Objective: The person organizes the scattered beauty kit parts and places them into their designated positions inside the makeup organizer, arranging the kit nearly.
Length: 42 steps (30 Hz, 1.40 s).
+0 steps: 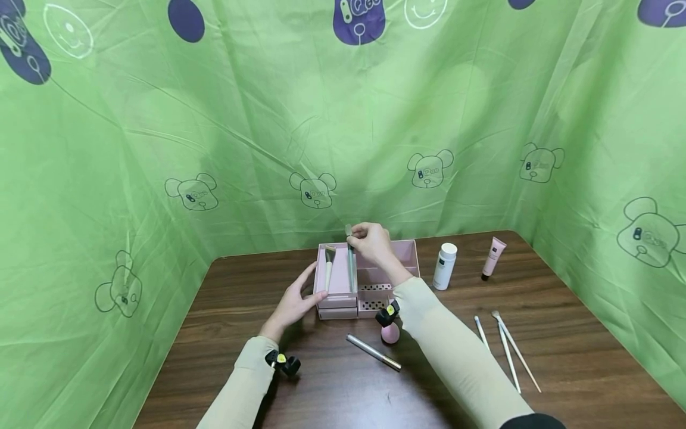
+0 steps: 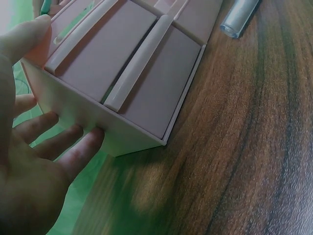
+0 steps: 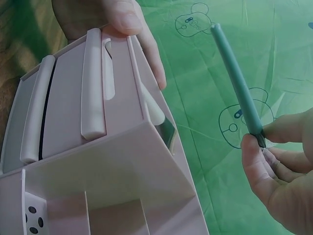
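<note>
A pink makeup organizer stands on the table, with two drawers under its left top tray. My left hand holds its left wall: in the left wrist view the fingers lie along the side and the thumb rests on the top front edge. Above the organizer, my right hand pinches a green-handled makeup brush near its bristle end. The handle points down over the tray's right side in the head view; fingers partly hide the bristles. A white-handled brush lies in the left tray.
A silver tube and a pink makeup sponge lie before the organizer. To the right stand a white bottle and a pink squeeze tube. Several white brushes lie nearer on the wooden table. Green curtain surrounds it.
</note>
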Motion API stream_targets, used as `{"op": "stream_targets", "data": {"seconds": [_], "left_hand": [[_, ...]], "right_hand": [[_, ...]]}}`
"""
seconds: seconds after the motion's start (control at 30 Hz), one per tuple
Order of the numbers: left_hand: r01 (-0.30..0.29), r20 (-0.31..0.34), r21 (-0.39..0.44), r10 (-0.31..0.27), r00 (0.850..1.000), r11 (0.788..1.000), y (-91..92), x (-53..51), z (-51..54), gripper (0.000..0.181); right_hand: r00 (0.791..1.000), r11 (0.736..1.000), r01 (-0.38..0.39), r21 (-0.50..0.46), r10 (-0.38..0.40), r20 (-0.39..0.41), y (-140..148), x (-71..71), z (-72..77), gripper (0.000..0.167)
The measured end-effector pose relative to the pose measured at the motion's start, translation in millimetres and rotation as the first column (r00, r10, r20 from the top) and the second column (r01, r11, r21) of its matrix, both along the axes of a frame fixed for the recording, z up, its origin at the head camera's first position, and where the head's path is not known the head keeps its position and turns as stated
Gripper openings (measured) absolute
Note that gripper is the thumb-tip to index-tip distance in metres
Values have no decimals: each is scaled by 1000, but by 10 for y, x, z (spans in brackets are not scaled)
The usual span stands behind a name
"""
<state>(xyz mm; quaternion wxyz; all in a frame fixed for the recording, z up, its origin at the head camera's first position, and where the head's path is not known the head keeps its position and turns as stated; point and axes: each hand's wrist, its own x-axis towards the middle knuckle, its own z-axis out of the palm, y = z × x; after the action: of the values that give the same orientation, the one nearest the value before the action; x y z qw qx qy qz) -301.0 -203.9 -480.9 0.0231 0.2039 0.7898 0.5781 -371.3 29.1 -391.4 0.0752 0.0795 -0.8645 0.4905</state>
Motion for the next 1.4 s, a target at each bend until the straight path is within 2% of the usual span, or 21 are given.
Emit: {"op": "stream_targets", "data": {"seconds": [0.07,0.3,0.4,0.8,1.1,1.3,1.4], "left_hand": [[0,-2,0,0,1000,1000,-3,-5,-6,82],[-17,-8,18,17,1000,1000,-46,-153,-245,82],[-26,-27,25,27,999,999,-51,-176,-282,81],[-31,-34,29,32,999,999,-43,-179,-322,82],[-37,-30,29,38,999,999,-41,-170,-303,82],[-50,-8,20,50,999,999,-42,-158,-280,82],[-33,-7,21,33,999,999,-35,-136,-226,82]], "right_hand": [[1000,1000,-6,-9,6,0,-21,-10,0,25],[1000,1000,6,-15,-6,8,-78,-46,-16,23],[1000,1000,5,-29,-5,13,-92,-61,-26,25],[999,999,36,-18,-36,15,-153,-94,-70,29],[998,998,59,-30,-58,27,-228,-139,-97,25],[998,997,44,-60,-42,48,-258,-153,-119,31],[998,994,46,-96,-41,48,-256,-159,-132,36]]}}
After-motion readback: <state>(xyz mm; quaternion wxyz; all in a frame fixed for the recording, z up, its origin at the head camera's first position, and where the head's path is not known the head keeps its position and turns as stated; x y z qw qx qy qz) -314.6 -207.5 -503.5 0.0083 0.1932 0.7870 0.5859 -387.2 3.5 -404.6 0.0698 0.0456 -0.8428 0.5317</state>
